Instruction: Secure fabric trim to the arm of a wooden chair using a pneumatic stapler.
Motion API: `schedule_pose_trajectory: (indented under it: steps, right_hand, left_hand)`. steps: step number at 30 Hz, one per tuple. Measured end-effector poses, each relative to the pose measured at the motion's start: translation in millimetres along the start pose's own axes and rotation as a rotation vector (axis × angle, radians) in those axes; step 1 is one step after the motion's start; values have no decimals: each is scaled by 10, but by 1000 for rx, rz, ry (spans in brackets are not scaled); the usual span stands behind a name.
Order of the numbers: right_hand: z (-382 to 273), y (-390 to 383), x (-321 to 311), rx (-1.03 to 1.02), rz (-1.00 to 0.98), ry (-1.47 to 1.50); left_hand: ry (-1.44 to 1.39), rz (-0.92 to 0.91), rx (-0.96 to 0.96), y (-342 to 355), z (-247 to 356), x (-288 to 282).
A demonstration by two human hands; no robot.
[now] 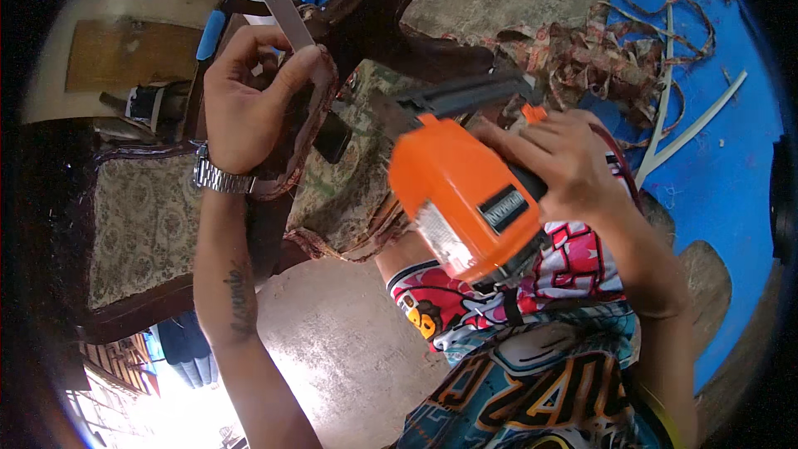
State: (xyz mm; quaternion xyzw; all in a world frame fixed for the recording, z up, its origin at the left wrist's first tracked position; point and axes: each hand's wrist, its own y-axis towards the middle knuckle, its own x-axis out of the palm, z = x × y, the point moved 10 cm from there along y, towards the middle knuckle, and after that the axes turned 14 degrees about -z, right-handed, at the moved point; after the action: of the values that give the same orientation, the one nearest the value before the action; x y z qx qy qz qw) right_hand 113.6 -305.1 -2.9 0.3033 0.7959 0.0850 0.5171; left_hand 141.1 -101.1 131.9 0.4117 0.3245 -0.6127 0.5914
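The staple gun [465, 195] has a bright orange, rounded casing with a dark plate and a worn whitish label, and a long dark magazine, slightly blurred; it is held in the air over the person's lap, just off the left edge of the blue sheet [736, 170] and beside the chair [378, 0]. The strip [278, 0] is flat, straight and pale grey, slanting down to the left hand [249, 104] near the chair's dark, glossy frame. That hand is closed, its thumb pressed on the strip's lower end against the curled fingers; a reddish patterned piping [306, 141] runs down past the thumb side of the hand and below the wrist, which wears a metal watch [223, 175]. The right hand [569, 162] is wrapped around the gun's handle, the exact place of each fingertip being hard to tell. A blue-handled tool [211, 35] with a black, curved head lies beyond the left hand, by the frame. Tangled cloth scraps [615, 58] lie at the sheet's upper left edge, and two long, pale offcuts [694, 126] rest on the sheet, well inside its right edge.
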Motion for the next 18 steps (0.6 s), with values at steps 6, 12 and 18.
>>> schedule_pose_trajectory:
  steps: [6,12,18]
  right_hand:
    - [158,-254,44,34,-16,32]
    - [143,-165,-41,-18,-18,-5]
    - [-35,174,-261,-131,-81,-65]
  left_hand:
    - [-218,-12,103,0,19,35]
    - [-212,-23,36,-7,-103,43]
    - [-110,-19,131,25,89,19]
